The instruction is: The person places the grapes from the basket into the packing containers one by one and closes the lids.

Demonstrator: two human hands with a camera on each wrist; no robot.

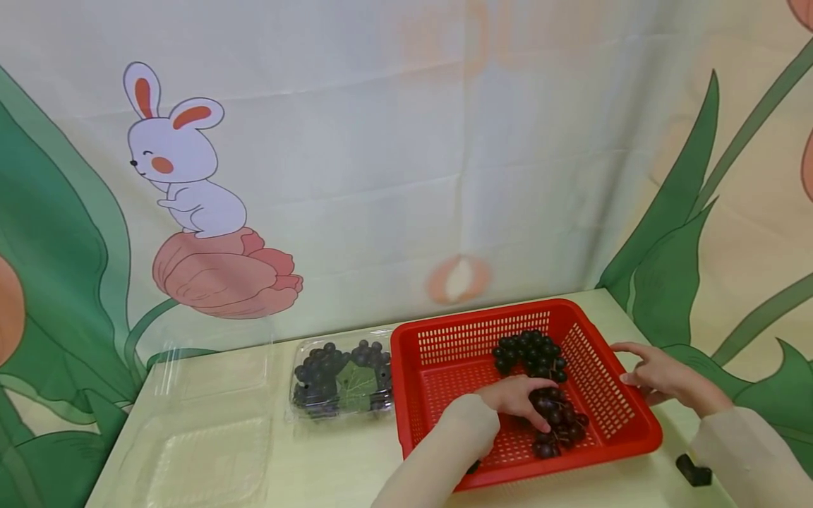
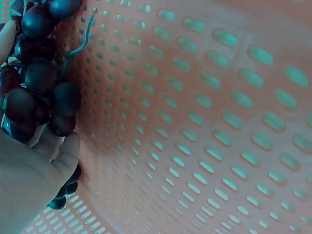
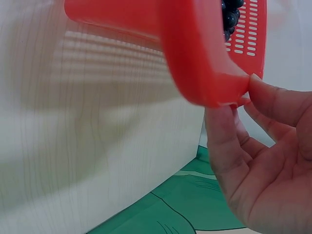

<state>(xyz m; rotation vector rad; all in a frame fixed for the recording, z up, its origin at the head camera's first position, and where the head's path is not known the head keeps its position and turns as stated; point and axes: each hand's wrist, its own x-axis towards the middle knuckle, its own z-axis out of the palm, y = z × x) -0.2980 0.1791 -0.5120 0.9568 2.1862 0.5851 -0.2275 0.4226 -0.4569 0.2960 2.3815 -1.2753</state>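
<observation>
A red perforated plastic basket point(image 1: 406, 384) sits on the table with two bunches of dark grapes inside. My left hand point(image 1: 516, 398) reaches in and grips the nearer grape bunch point(image 1: 560, 421), its fingers and thumb around the fruit. In the left wrist view, those grapes point(image 2: 41, 75) are beside the basket's slotted wall point(image 2: 185, 97). The farther grape bunch point(image 1: 530, 353) lies toward the back. At the basket's right side my right hand point(image 1: 667, 379) pinches the rim; the right wrist view shows the thumb on top and fingers point(image 3: 222, 141) beneath the lip.
Left of the basket stands a clear plastic box point(image 1: 317, 413) holding more dark grapes and a green leaf. Farther left lies a transparent plastic container point(image 1: 206, 451). Behind the table hangs a printed curtain point(image 1: 356, 176). A small black object point(image 1: 694, 471) shows beside the right sleeve.
</observation>
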